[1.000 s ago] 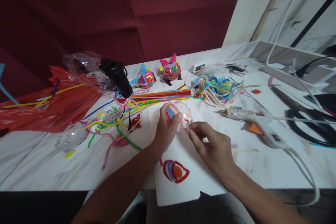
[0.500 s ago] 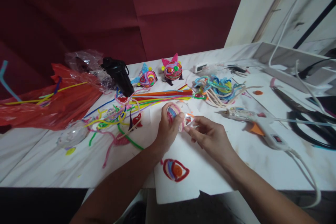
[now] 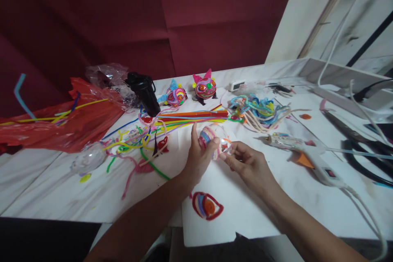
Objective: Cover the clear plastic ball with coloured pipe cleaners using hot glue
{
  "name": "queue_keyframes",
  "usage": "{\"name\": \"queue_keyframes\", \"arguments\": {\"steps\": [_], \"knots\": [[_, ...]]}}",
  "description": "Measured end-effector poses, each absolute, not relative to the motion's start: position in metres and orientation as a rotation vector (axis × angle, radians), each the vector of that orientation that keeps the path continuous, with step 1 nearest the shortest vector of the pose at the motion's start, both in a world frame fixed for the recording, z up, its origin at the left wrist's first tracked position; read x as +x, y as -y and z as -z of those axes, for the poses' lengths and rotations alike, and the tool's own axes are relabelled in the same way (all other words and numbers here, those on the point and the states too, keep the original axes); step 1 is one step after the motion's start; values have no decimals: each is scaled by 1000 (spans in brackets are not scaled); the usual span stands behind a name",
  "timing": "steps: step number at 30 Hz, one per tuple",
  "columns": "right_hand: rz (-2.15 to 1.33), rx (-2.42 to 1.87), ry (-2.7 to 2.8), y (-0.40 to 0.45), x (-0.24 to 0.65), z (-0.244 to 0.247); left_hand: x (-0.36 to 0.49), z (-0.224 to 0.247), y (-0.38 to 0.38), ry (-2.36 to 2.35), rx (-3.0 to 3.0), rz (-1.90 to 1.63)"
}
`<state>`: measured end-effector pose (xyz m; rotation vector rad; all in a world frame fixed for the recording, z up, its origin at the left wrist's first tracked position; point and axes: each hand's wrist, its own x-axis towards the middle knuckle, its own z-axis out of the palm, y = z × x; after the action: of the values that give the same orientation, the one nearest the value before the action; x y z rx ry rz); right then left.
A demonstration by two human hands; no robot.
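L hand [image 3: 198, 166] is gripping a striped clear ball [image 3: 206, 137], part-closed w/ thumb across the front & index finger sticking up. R hand [image 3: 256, 170] is pinching the ball's R edge, thumb & fingertips nearly together — can't tell if a small bit is btwn them. L is prob. bracing the ball so R can work the edge; both are holding it just above the white paper [image 3: 227, 223], which is maybe guarding the desk [image 3: 135, 202]. Red-rimmed eye piece [image 3: 208, 206] is lying flat on the paper, nearer the wearer, prob. for easy ref. Bundled pipe cleaners [image 3: 196, 115] are lying just beyond the ball; loose strands [image 3: 132, 145] are cluttering the L side & could snag the L arm. Glue gun [image 3: 316, 163] is lying R, its cord [image 3: 367, 208] looping near the R forearm — might catch. Big scissors [image 3: 340, 127] are sitting farther R.
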<state>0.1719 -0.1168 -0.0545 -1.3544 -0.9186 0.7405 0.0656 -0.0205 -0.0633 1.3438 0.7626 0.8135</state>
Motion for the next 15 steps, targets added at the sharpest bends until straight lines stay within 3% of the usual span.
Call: {"name": "queue_keyframes", "arguments": {"steps": [15], "knots": [[-816, -1335, 981, 123, 187, 61, 60, 50, 10, -858, 1172, -692]]}}
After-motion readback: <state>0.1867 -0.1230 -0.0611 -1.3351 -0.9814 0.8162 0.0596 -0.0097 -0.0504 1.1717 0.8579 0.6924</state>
